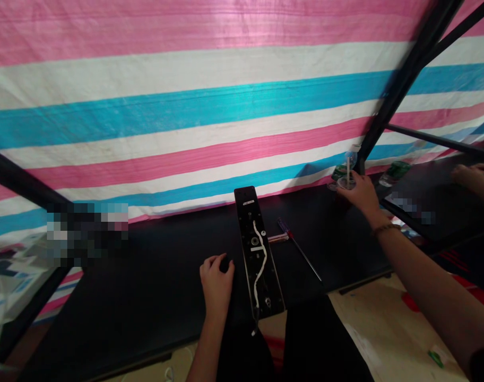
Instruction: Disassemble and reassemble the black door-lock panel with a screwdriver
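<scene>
My left hand [217, 273] rests on the black table with its fingers curled; whether anything is between them is hidden. Just right of it lies a long black panel [248, 228] with a white cable [265, 257] running along it, the cable's end hanging past the front edge. My right hand [360, 192] is closed around a clear cup [346, 183] with a straw, at the back right beside a plastic bottle [352, 154]. A screwdriver [303, 254] with a purple and red handle lies right of the panel, over a small pinkish strip [277, 238].
A striped sheet [210, 111] hangs behind the black table [158, 276]. Dark metal posts [401, 101] stand at both sides. At the right are another bottle [394, 173] and another person's hands [470, 175]. A white box [23, 286] and cables are at the left.
</scene>
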A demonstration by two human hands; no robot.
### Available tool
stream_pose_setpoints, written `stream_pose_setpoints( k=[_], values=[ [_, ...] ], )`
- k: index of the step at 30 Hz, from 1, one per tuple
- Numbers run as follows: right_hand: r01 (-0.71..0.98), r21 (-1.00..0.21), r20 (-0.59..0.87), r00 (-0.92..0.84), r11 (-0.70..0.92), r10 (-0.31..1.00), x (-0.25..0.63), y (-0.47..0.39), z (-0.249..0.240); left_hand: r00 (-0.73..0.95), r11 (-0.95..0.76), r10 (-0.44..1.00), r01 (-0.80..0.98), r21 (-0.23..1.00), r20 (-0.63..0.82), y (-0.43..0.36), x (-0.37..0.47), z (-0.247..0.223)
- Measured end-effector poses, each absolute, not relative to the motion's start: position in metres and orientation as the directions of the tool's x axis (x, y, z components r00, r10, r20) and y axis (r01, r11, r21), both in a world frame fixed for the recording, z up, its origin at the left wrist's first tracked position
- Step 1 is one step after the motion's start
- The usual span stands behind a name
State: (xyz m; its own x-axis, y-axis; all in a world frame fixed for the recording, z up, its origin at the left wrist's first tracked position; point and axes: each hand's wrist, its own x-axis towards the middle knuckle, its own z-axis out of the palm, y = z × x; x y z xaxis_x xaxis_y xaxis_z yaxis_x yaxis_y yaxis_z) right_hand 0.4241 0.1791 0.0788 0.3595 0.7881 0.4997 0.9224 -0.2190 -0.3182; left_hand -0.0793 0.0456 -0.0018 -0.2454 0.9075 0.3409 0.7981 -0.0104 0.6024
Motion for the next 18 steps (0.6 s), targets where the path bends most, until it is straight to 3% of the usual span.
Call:
stream_pose_setpoints(
  k=[5,9,10,11,13,15,18],
  values=[
    [0.915,-0.309,0.473,0.385,-0.261,0.793,0.426,0.176,0.081,-0.24,-0.043,0.896,0.789,0.613,0.372,0.046,-0.08,-0.002],
    [0.919,-0.286,0.651,0.395,-0.273,0.648,0.387,0.144,0.085,-0.276,-0.085,0.867,0.739,0.669,0.415,0.043,-0.077,0.007],
    [0.926,-0.3,0.642,0.373,-0.228,0.67,0.37,0.13,0.082,-0.282,-0.106,0.863,0.71,0.696,0.419,0.041,-0.074,0.011],
    [0.936,-0.314,0.547,0.313,-0.157,0.776,0.35,0.116,0.076,-0.282,-0.131,0.863,0.677,0.725,0.42,0.039,-0.07,0.015],
    [0.928,-0.371,0.158,0.101,-0.036,0.982,0.309,0.089,0.06,-0.267,-0.186,0.869,0.604,0.775,0.417,0.036,-0.057,0.023],
    [0.929,-0.37,-0.146,-0.058,0.0,0.988,0.273,0.07,0.043,-0.237,-0.227,0.883,0.538,0.812,0.404,0.032,-0.04,0.029],
    [0.921,-0.39,-0.261,-0.123,0.012,0.957,0.243,0.061,0.03,-0.214,-0.215,0.917,0.447,0.868,0.337,0.03,-0.017,0.03]
  ],
)
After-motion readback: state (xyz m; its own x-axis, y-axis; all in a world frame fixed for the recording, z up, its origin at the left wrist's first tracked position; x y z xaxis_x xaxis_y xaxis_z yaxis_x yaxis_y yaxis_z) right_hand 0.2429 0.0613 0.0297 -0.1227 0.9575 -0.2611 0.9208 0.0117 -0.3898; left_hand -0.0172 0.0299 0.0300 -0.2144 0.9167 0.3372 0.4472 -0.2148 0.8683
